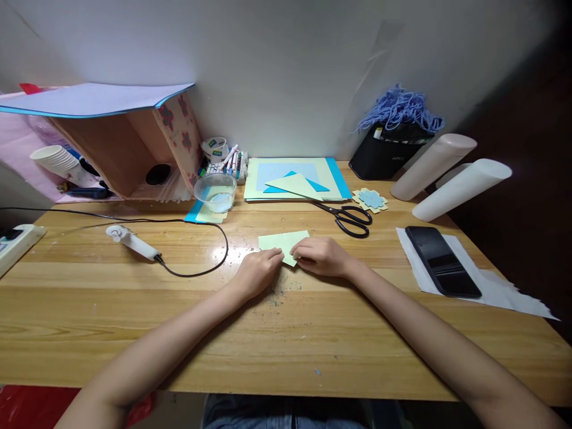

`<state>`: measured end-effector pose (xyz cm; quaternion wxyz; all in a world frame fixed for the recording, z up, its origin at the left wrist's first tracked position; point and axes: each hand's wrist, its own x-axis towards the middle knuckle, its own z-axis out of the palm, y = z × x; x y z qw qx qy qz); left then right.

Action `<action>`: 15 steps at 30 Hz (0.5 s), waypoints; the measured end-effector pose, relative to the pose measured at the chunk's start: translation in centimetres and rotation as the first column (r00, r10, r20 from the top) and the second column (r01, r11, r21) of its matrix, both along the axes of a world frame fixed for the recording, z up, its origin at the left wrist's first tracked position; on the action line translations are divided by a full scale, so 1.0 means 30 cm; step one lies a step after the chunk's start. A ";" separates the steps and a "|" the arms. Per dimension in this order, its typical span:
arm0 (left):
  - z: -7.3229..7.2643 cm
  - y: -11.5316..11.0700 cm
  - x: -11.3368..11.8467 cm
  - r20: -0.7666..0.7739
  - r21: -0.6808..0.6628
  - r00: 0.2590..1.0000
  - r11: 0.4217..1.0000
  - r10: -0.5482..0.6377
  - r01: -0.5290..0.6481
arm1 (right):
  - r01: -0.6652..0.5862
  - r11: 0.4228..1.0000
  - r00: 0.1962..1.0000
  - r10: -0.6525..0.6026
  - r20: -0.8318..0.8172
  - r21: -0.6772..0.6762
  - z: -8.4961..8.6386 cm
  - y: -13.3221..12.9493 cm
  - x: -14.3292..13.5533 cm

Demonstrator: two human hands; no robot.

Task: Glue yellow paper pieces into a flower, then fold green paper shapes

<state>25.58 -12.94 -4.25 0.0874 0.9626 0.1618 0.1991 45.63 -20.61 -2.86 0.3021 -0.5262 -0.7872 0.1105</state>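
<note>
Flat, pale green paper (282, 241), apparently creased, fingers of both hands pinching its near edge.

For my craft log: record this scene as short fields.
left hand: left hand presses the near edge of the green paper
right hand: right hand pinches the same paper's near corner
surface: wooden table
behind paper: black scissors, paper stack
left side: plastic bowl, corded tool
right side: black phone
</note>
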 end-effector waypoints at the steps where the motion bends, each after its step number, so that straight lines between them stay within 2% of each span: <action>1: 0.004 0.000 0.001 0.009 -0.036 1.000 0.999 0.024 -0.024 | -0.035 0.999 0.999 0.034 -0.025 -0.017 0.001 0.002 0.006; 3: 0.020 0.003 0.004 0.030 -0.136 0.997 0.989 0.068 -0.063 | -0.096 0.993 0.993 0.091 -0.079 -0.061 0.004 0.009 0.016; 4: 0.029 0.006 0.006 0.042 -0.193 0.996 0.978 0.085 -0.075 | -0.083 0.993 0.990 0.074 -0.119 -0.080 0.004 0.013 0.020; 7: 0.048 0.016 0.010 0.094 -0.356 0.984 0.928 0.150 -0.108 | 0.033 0.990 0.980 -0.059 -0.191 -0.134 0.001 0.023 0.023; 10: 0.048 0.024 0.014 0.121 -0.476 0.966 0.867 0.227 -0.144 | 0.133 0.975 0.970 -0.165 -0.180 -0.175 -0.011 0.031 0.018; 15: 0.039 0.027 0.020 0.116 -0.537 0.942 0.817 0.315 -0.207 | 0.266 0.945 0.944 -0.296 -0.149 -0.189 -0.036 0.037 0.006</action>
